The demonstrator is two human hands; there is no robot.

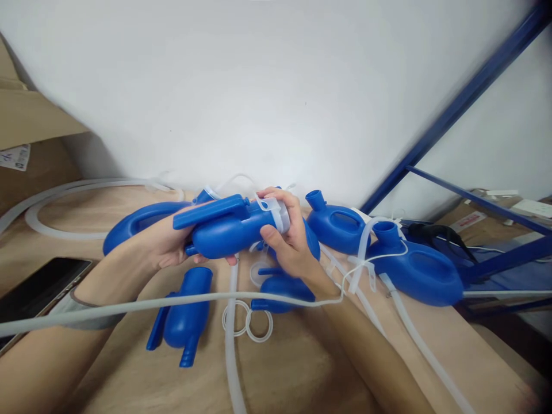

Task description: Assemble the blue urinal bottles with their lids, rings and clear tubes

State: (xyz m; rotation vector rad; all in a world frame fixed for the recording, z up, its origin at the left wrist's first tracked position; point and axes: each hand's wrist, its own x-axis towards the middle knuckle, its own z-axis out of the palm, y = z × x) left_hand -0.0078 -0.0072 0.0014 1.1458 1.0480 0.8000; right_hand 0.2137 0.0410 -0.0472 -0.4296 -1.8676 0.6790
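A blue plastic urinal cup [228,233] with a long flat handle is held sideways in front of me. My left hand [172,250] is closed around it from behind and below; most of the fingers are hidden, with a few tips showing under it. At its mouth, my right hand [291,236] grips the translucent white cap [281,215], thumb in front and fingers over the far side. A second blue cup [188,310] with a ribbed spout lies below on the table. Another blue cup [287,292] rests under my right wrist, near two white rings [260,328].
Blue urinal bottles [338,227] stand at the back and right, one bottle [416,267] with a clear tube by its neck. A white tube [172,307] crosses in front of my forearms. A phone [38,284] lies left, near a cardboard box [34,121]. A blue metal frame [457,109] rises right.
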